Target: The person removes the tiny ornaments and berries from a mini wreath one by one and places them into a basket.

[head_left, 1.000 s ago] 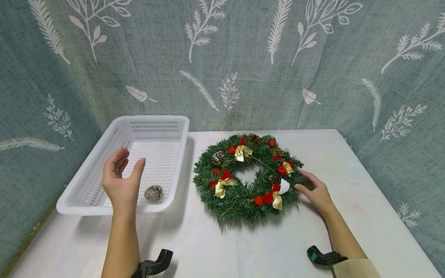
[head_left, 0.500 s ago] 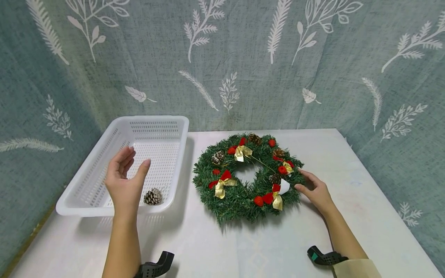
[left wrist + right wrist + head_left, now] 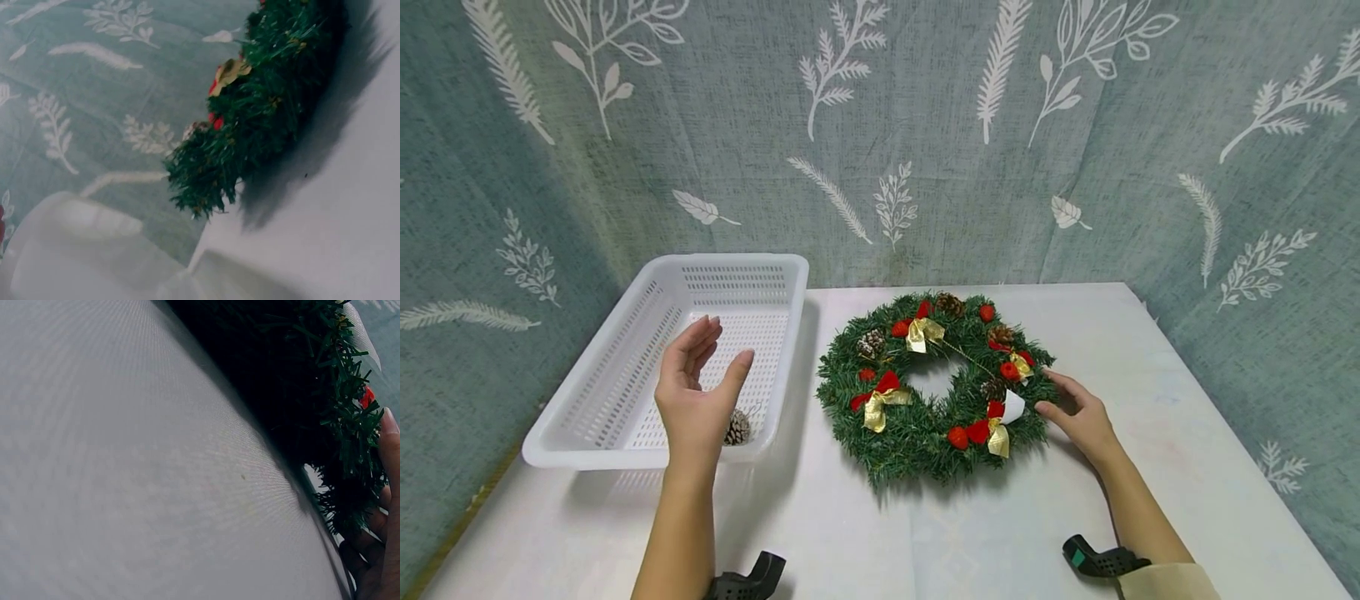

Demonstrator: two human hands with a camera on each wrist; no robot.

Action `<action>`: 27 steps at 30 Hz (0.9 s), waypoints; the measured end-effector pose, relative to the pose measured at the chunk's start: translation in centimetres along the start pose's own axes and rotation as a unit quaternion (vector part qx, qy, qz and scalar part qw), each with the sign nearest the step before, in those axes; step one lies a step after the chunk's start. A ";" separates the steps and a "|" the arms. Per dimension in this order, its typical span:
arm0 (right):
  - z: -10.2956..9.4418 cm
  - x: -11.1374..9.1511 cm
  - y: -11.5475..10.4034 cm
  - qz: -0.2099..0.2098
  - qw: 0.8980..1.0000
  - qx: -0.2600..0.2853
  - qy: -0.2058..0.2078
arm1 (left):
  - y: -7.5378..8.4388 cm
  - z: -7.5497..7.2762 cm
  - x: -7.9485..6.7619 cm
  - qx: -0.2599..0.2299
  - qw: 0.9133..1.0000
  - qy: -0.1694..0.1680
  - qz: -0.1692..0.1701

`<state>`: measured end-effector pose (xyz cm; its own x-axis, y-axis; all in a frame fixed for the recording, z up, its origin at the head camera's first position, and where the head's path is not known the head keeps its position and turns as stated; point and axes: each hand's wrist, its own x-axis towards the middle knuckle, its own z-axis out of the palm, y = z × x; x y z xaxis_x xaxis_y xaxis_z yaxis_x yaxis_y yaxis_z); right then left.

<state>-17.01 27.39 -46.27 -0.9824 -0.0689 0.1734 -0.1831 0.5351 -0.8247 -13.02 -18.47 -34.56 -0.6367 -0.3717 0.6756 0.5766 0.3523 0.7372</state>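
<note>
My left hand is held up over the front of the white basket, its fingers and thumb apart with nothing between them. Behind its thumb, a pine cone lies in the basket's front right corner, partly hidden by the hand. To the right, the green Christmas wreath lies flat on the table, decorated with gold and red bows, red berries and pine cones. My right hand holds the wreath's right edge between thumb and fingers. In the right wrist view its thumb lies against the green needles.
The white table carries both the basket and the wreath. A grey-green curtain with white leaf prints stands behind and on both sides. Dark wrist cameras are worn on both wrists.
The pine cone in the basket has turned over, now showing its scales. My left hand has drifted right, toward the wreath. My right hand keeps its place on the wreath.
</note>
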 end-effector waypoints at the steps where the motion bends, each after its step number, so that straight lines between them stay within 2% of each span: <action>1: 0.0 0.0 0.0 0.001 1.000 0.001 -0.001 | 0.1 0.1 -0.1 -0.001 1.000 -0.006 0.005; 13: -0.2 -0.1 -0.4 0.001 1.000 0.004 -0.005 | 0.8 1.6 -0.9 -0.023 0.999 -0.043 0.022; 27: 0.0 0.0 -0.2 0.007 1.000 0.007 -0.003 | 0.8 4.1 -2.4 -0.061 0.989 -0.120 0.061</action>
<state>-16.95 27.32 -46.09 -0.9850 -0.0663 0.1592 -0.1701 0.5243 -0.8344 -13.10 -13.76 -35.65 -0.6536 -0.1142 0.7481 0.7042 0.2705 0.6565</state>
